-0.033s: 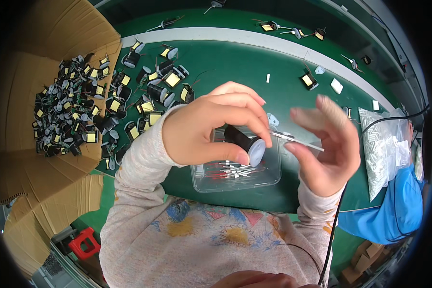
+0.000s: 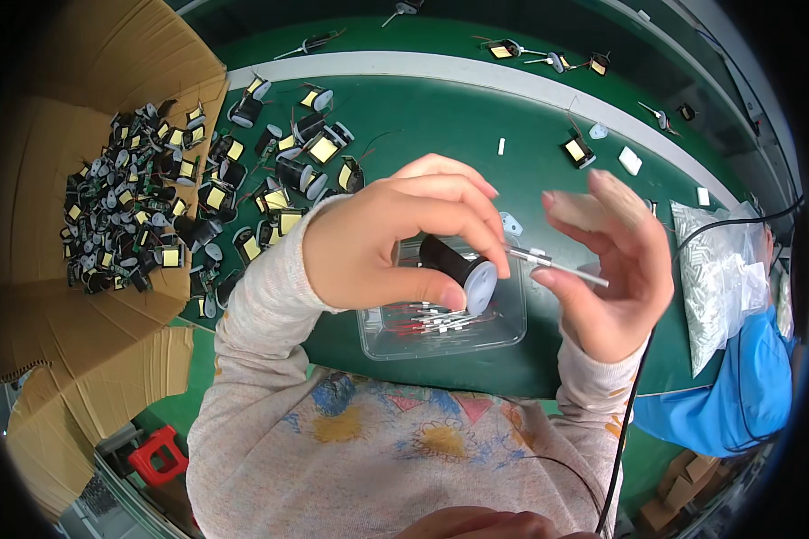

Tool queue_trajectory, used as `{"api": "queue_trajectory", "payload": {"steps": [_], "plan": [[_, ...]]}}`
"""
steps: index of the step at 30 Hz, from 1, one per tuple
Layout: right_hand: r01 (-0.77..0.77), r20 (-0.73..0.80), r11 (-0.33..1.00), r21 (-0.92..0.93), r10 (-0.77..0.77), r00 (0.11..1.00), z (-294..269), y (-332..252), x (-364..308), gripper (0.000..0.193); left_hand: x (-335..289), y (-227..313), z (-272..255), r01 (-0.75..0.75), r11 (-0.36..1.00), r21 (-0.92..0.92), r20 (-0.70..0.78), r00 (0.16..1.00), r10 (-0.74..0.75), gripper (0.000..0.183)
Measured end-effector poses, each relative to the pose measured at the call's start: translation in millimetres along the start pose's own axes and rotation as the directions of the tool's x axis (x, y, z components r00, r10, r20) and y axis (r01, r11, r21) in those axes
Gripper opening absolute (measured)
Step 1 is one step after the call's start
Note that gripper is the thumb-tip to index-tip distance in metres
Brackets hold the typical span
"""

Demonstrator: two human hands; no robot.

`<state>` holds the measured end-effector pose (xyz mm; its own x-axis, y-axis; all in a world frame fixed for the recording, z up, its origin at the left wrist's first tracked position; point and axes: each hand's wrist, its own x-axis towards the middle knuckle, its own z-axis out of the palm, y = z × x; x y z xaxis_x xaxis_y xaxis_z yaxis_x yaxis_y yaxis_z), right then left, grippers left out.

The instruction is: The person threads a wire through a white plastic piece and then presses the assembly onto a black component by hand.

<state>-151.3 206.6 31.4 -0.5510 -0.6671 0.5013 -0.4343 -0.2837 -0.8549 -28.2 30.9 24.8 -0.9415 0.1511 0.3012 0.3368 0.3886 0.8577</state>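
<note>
My left hand (image 2: 382, 238) is closed around a black cylindrical part (image 2: 445, 259) with a round grey end cap (image 2: 482, 286), held over a clear plastic tub (image 2: 440, 346). Several thin white-and-red pieces (image 2: 440, 316) lie in the tub. A thin white rod (image 2: 562, 267) with a pale fitting reaches from beside my left index fingertip toward my right palm. My right hand (image 2: 616, 260) is open, fingers apart and raised. Its thumb tip is at the rod, perhaps touching it; the rod's inner end is hard to make out.
On the left a cardboard box (image 2: 27, 198) holds many black parts with yellow labels; more such parts (image 2: 322, 148) lie beside it on the green table (image 2: 422, 108). At right are a clear bag of white pieces (image 2: 715, 287), blue cloth (image 2: 737, 395) and a black cable (image 2: 634, 395).
The fingers of my right hand have shifted slightly up and left, and the rod's outer end is a touch lower. My left hand and the black part are nearly unmoved.
</note>
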Motion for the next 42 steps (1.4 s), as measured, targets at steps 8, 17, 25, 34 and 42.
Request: {"api": "queue_trajectory", "payload": {"steps": [8, 17, 25, 34, 42], "plan": [[0.207, 0.284, 0.978, -0.04, -0.187, 0.94, -12, 15, 8, 0.022, 1, -3, 8, 0.009, 0.983, -0.184, -0.003, 1.0, -0.009, 0.039], [0.146, 0.282, 0.989, 0.037, -0.151, 0.947, -17, 14, 6, 0.021, 2, -9, 8, 0.007, 0.965, -0.262, 0.006, 1.0, -0.006, 0.033], [0.124, 0.11, 0.985, 0.123, -0.138, 0.984, -23, 12, 3, 0.016, -3, 2, 18, 0.178, 0.822, -0.54, 0.042, 0.982, -0.185, 0.04], [0.027, -0.179, 0.971, 0.239, 0.017, 0.984, -18, -14, -18, 0.019, 5, 0, 42, -0.046, 0.991, -0.124, -0.336, 0.942, 0.001, 0.041], [0.017, -0.096, 0.98, 0.197, 0.002, 0.995, -17, -12, -15, 0.018, 3, 1, 43, -0.078, 0.991, -0.111, -0.332, 0.943, 0.037, 0.04]]}}
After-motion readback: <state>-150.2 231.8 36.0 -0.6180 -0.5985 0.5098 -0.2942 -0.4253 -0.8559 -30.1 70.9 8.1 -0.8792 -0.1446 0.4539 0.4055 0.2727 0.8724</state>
